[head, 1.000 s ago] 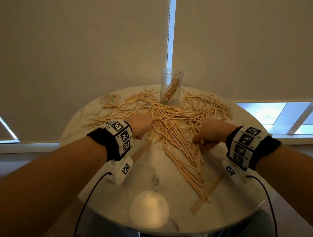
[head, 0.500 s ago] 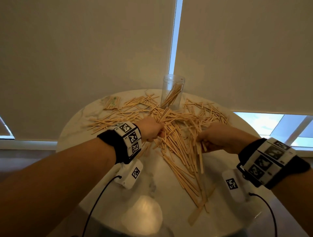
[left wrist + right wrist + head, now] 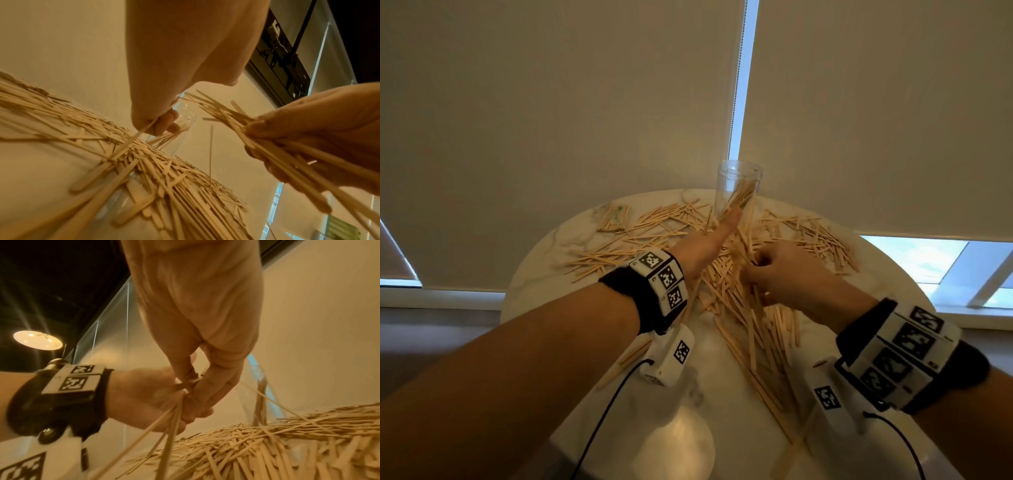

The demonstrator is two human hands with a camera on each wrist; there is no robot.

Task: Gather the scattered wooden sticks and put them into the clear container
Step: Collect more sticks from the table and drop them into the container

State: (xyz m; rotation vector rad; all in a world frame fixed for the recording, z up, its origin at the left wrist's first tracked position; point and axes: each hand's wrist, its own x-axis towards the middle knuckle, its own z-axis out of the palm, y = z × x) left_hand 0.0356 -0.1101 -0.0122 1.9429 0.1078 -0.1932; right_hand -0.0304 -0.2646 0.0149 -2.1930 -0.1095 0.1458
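Your right hand (image 3: 787,274) now grips a bundle of wooden sticks (image 3: 292,155) lifted off the pile, while your left hand (image 3: 709,245) has reached forward to the clear container (image 3: 738,192) (pinching one stick, it seems). Loading can begin; most sticks are still scattered on the round marble table (image 3: 592,342), before closed blinds (image 3: 551,120).

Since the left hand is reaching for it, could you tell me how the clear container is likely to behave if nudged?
The clear container looks tall, narrow and thin-walled, so it is probably light and apt to tip. The few sticks inside lean to one side and likely add little ballast. Its smooth wall may slip, so the left hand should steady it low.
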